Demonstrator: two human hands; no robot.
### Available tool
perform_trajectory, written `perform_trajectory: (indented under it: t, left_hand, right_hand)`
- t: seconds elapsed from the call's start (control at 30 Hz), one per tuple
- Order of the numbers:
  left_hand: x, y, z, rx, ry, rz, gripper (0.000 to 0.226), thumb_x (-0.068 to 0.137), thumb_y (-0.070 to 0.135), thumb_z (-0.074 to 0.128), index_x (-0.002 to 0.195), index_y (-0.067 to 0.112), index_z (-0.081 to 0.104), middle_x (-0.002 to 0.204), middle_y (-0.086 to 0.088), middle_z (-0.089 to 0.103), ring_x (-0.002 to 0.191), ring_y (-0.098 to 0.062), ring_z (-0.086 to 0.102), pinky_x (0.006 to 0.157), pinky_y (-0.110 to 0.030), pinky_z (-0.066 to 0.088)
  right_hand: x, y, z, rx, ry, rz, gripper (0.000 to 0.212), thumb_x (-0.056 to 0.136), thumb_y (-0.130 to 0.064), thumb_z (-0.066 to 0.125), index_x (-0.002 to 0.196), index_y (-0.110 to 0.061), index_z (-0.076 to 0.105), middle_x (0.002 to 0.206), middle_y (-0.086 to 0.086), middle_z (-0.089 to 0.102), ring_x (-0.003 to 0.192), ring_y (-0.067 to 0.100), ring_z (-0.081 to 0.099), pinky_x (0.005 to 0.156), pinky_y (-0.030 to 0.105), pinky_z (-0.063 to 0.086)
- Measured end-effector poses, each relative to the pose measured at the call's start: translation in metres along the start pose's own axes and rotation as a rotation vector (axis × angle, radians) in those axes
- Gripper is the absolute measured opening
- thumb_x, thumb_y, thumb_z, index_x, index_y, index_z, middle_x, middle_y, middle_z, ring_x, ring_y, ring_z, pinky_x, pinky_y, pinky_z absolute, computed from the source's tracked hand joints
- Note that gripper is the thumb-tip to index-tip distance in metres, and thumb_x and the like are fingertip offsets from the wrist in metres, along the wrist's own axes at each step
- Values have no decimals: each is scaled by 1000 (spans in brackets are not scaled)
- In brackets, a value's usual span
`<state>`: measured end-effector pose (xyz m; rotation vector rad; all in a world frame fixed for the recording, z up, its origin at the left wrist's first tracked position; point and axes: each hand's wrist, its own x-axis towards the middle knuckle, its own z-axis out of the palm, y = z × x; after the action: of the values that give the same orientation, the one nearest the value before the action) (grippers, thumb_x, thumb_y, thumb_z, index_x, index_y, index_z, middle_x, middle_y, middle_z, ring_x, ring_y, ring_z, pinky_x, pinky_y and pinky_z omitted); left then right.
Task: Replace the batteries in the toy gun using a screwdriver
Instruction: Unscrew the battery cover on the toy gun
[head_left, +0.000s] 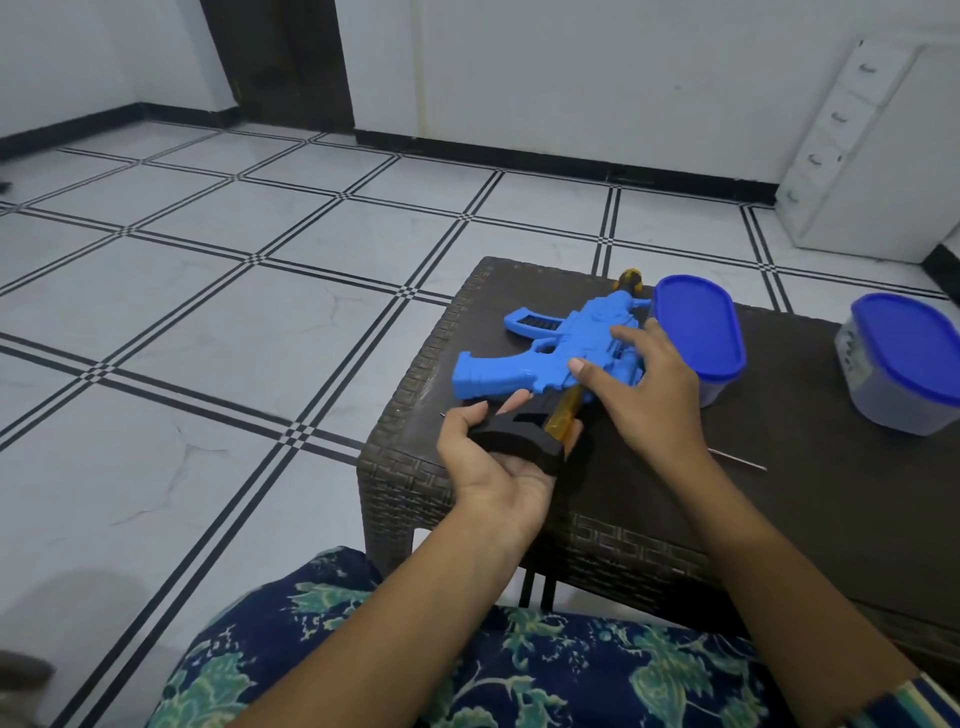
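lying apparently under right fingers (631, 336): toy gun (540, 358)

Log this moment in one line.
left hand: grips toy gun stock | right hand: rests on gun body | table: blue-lidded tub beside gun

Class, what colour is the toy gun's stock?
The stock is black; the head view shows it best.

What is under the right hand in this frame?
The right hand rests with spread fingers on the blue toy gun, which lies on the dark woven table. Its palm hides the gun's rear middle, so any battery cover or screw there cannot be seen.
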<state>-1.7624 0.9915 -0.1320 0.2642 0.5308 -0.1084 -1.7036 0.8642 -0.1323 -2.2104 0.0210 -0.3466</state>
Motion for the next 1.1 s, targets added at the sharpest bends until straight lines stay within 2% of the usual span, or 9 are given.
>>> perform_trajectory:
  t: [0.13, 0.33, 0.5, 0.57, 0.67, 0.77, 0.93, 1.03, 1.1]
  left_hand:
    - [3, 0, 5, 142, -93, 140, 22, 81, 9, 54, 100, 1, 61, 106, -21, 65, 110, -40, 61, 93, -51, 50]
    - [-5, 4, 24, 676, -173, 489, 25, 83, -3, 60, 105, 4, 68, 91, -8, 68, 86, -18, 65, 82, -39, 53]
    - [-6, 10, 28, 1127, -225, 767, 29, 77, -3, 64, 100, 13, 70, 89, 12, 69, 80, 5, 64, 78, -15, 51]
    - [-8, 12, 25, 1316, -287, 830, 33, 77, 1, 64, 105, 17, 68, 92, 17, 68, 79, 6, 62, 76, -11, 49]
    - [-11, 13, 20, 1653, -436, 915, 41, 79, 5, 63, 119, 15, 61, 125, 2, 62, 97, -8, 62, 84, -17, 44]
    - [-15, 11, 15, 2010, -536, 954, 44, 84, 9, 59, 128, 12, 52, 153, -5, 34, 136, -13, 37, 106, -29, 36]
    - [-13, 5, 3, 2446, -538, 993, 46, 87, 10, 54, 132, 5, 44, 158, -13, 15, 147, -23, 10, 119, -43, 13]
    - [-4, 6, -3, 2623, -478, 932, 54, 92, 10, 44, 144, 9, 28, 160, -12, 2, 148, -21, -1, 121, -39, 3]
    - [2, 9, -6, 2706, -432, 890, 60, 93, 7, 38, 149, 9, 17, 160, -12, -4, 148, -22, -5, 120, -37, 1]
  right_hand:
    - [1, 1, 1, 60, -3, 16, 52, 81, -45, 71, 123, -15, 63, 142, 11, 50, 136, 22, 41, 109, 44, 38]
    - [2, -1, -4, 197, -85, 83, 49, 91, -41, 62, 130, -13, 59, 129, 2, 61, 120, 15, 55, 102, 38, 46]
    - [-2, -10, -3, 602, -295, 232, 31, 98, -33, 52, 121, -14, 61, 118, 1, 67, 107, 8, 61, 98, 31, 48]
    - [-1, -11, -5, 788, -339, 311, 36, 99, -37, 47, 123, -13, 58, 124, 5, 65, 111, 11, 61, 96, 31, 48]
    - [5, -11, -13, 1066, -318, 416, 53, 99, -48, 39, 128, -7, 56, 121, 11, 66, 110, 23, 63, 93, 37, 53]
    - [8, -7, -20, 1248, -312, 490, 63, 99, -52, 30, 131, -4, 54, 120, 20, 64, 100, 31, 66, 73, 36, 60]
    - [17, 11, -35, 1173, -412, 546, 88, 82, -76, 31, 118, -2, 63, 113, 19, 69, 107, 33, 66, 93, 47, 53]
    - [18, 12, -37, 982, -319, 524, 41, 94, -42, 52, 99, -4, 67, 88, 11, 74, 86, 24, 70, 81, 38, 56]
    - [16, 13, -33, 819, -253, 451, 12, 89, -16, 64, 92, -6, 70, 84, 8, 71, 88, 23, 68, 86, 42, 55]
